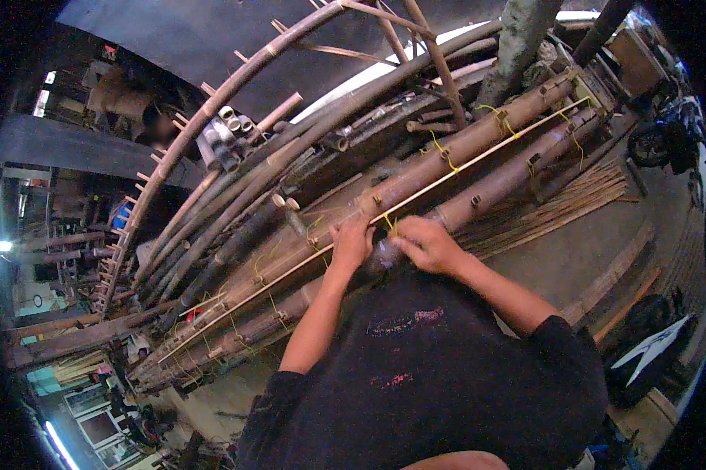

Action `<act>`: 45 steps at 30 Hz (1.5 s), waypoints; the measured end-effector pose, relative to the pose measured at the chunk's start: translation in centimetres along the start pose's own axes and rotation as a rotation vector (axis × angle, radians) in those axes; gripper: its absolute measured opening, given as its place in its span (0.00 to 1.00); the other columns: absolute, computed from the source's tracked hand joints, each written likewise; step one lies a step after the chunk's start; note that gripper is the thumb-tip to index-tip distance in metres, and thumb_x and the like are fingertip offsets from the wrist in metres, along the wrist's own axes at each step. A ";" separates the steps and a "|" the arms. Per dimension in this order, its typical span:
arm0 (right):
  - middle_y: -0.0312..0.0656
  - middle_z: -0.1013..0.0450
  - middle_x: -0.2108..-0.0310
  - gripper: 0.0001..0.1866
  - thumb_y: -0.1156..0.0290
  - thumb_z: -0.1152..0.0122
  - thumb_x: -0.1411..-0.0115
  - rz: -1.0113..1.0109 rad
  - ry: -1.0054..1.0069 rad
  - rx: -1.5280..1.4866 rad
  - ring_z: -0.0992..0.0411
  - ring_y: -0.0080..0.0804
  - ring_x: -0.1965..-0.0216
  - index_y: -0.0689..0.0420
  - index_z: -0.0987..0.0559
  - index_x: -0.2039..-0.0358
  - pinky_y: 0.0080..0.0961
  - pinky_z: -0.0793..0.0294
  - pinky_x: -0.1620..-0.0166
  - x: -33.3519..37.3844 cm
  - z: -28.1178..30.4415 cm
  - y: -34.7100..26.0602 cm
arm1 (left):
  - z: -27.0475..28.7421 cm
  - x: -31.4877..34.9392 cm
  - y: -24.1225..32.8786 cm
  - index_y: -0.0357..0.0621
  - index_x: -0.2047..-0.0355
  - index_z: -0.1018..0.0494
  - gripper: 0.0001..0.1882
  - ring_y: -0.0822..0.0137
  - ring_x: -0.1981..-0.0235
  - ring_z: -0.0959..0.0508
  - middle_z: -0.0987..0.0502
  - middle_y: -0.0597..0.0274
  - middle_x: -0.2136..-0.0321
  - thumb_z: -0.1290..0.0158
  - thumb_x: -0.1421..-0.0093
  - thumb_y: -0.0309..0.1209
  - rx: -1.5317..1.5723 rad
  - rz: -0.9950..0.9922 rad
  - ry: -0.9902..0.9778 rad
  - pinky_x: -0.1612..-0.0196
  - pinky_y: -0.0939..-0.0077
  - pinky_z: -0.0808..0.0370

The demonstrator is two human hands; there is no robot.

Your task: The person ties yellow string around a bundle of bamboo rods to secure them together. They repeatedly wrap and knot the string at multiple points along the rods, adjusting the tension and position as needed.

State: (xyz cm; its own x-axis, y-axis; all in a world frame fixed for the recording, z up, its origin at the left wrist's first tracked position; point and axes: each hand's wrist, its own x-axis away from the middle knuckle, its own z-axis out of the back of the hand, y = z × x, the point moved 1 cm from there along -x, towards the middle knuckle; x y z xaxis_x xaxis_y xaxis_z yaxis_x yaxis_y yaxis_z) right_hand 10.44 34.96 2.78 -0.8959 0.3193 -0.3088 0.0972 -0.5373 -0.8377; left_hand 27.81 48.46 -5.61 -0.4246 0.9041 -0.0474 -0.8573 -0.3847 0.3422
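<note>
A long, thin, pale bamboo strip (478, 161) runs diagonally between two thick brown bamboo poles, a far pole (416, 174) and a near pole (494, 196). Yellow cord (387, 219) loops around the strip just between my hands. My left hand (351, 244) is closed over the strip beside the far pole, its fingertips bent down. Close by on the right, my right hand (430, 243) is closed in a pinch at the cord's end, above the near pole. Its fingertips partly hide the cord. More yellow ties (448, 160) hang along the strip and poles.
Beyond the poles lie stacked dark bamboo lengths (251, 188) and a curved pole with pegs (200, 125). Split bamboo strips (557, 205) lie on the floor at right. A grey post (517, 47) stands at the back. A motorcycle (651, 345) is at far right.
</note>
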 end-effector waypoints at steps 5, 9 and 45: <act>0.51 0.23 0.62 0.09 0.69 0.40 0.40 -0.052 0.039 0.009 0.24 0.49 0.59 0.61 0.20 0.63 0.39 0.24 0.54 6.2 -3.5 3.0 | 1.0 0.3 1.6 0.51 0.57 0.25 0.12 0.54 0.54 0.25 0.24 0.59 0.59 0.45 0.42 0.31 0.000 0.042 0.075 0.50 0.37 0.40; 0.51 0.23 0.65 0.08 0.73 0.37 0.42 -0.073 0.113 0.041 0.24 0.46 0.62 0.63 0.21 0.65 0.36 0.24 0.59 4.0 -2.3 -1.1 | 1.3 -0.3 0.9 0.50 0.56 0.25 0.13 0.53 0.53 0.25 0.24 0.58 0.58 0.45 0.42 0.31 0.001 0.049 -0.007 0.51 0.35 0.40; 0.39 0.30 0.78 0.24 0.53 0.50 0.33 -0.351 -0.069 -0.072 0.32 0.30 0.71 0.61 0.22 0.73 0.34 0.32 0.64 -13.8 -19.0 -1.5 | 6.7 7.8 -9.9 0.50 0.58 0.22 0.16 0.45 0.58 0.22 0.20 0.48 0.64 0.54 0.35 0.43 0.102 0.090 -0.087 0.59 0.52 0.27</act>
State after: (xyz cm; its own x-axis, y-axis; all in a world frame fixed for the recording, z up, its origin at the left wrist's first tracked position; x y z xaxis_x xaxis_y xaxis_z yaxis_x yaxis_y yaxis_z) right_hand 30.89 46.20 -0.30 -0.9070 0.4199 0.0319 -0.1929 -0.3470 -0.9178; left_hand 34.97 60.55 -3.08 -0.4679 0.8812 0.0677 -0.7808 -0.4481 0.4354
